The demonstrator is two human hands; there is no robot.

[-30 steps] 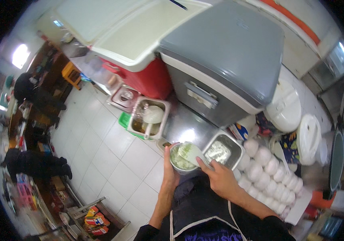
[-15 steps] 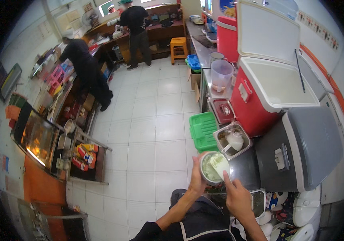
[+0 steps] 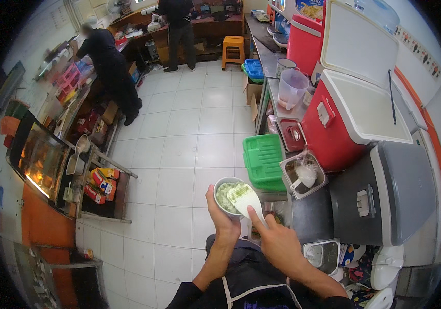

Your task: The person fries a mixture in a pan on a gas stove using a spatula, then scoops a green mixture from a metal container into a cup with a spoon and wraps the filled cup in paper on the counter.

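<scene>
A small white bowl (image 3: 217, 202) rests in my left hand (image 3: 221, 221), whose fingers wrap round its side. Pale green-and-white rice (image 3: 223, 192), or something grainy like it, fills the bowl. My right hand (image 3: 277, 241) grips the handle of a white rice paddle (image 3: 250, 202), index finger stretched along it. The paddle's blade lies over the bowl's right part, touching the rice, with green grains stuck to its face. Both hands are above my dark apron, in front of the steel counter.
On my right stand an open red cooler (image 3: 328, 129), a grey cooler (image 3: 357, 195) and a steel pan with a wrapped scoop (image 3: 305, 175). A green crate (image 3: 263, 162) sits beside the counter. Two co-workers in black (image 3: 108, 67) stand farther off; a warming cabinet (image 3: 37, 162) is left.
My hands, bowl and paddle have shifted left in the picture, and the whole view has turned slightly. The paddle's blade now shows more fully across the bowl.
</scene>
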